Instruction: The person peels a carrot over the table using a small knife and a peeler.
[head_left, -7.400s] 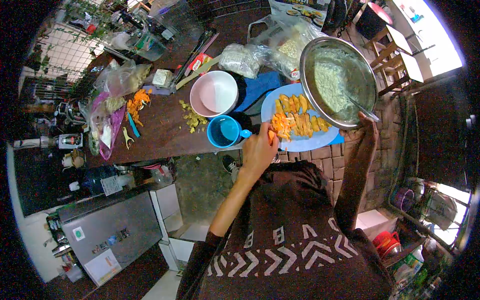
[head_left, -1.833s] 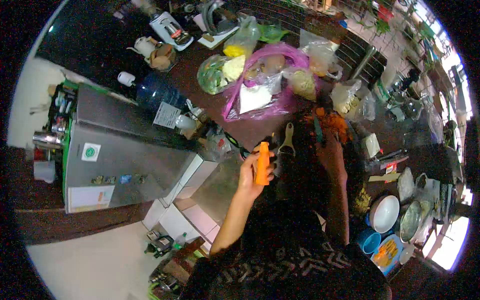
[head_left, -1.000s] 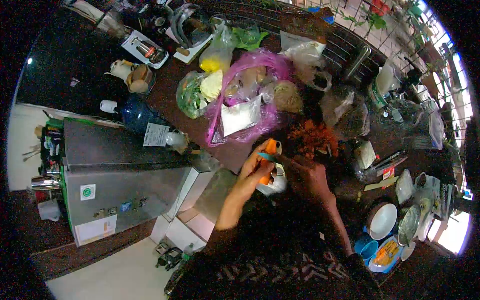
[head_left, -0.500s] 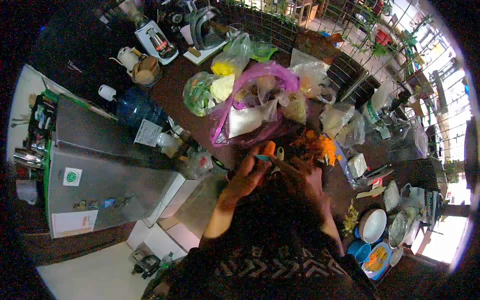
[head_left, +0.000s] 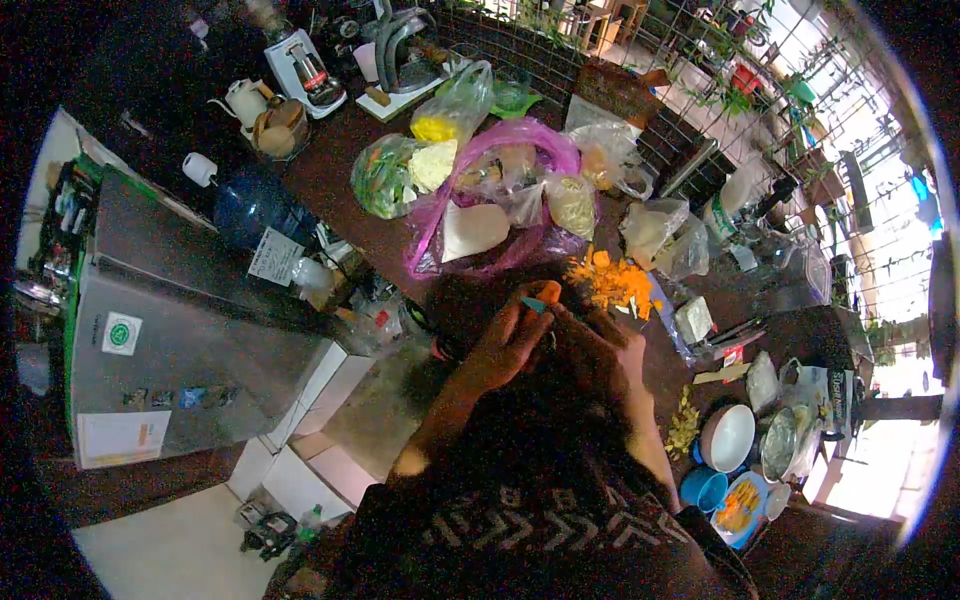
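My left hand (head_left: pixel 505 345) is closed around a piece of carrot (head_left: pixel 549 291), whose orange end shows past the fingertips. Close against it, my right hand (head_left: pixel 607 350) is closed on what looks like a small knife (head_left: pixel 535 304). Its teal blade lies across the carrot, while its handle is hidden by my fingers. To the right of the hands, a heap of cut carrot (head_left: pixel 615 283) lies on the dark table. Beyond the hands sits an open purple plastic bag (head_left: pixel 428 225) with smaller clear bags inside it.
Bags of green vegetables (head_left: pixel 380 178) and other food stand farther back. On the right are a white block (head_left: pixel 693 320), a white bowl (head_left: pixel 728 438), a blue cup (head_left: pixel 704 489) and a plate with yellow-orange strips (head_left: pixel 740 505). A grey fridge (head_left: pixel 190 350) stands at the left.
The view has shifted, so the table things appear slightly farther left. My hands have drawn together around the carrot, and the pale handle-like part seen between them is now covered.
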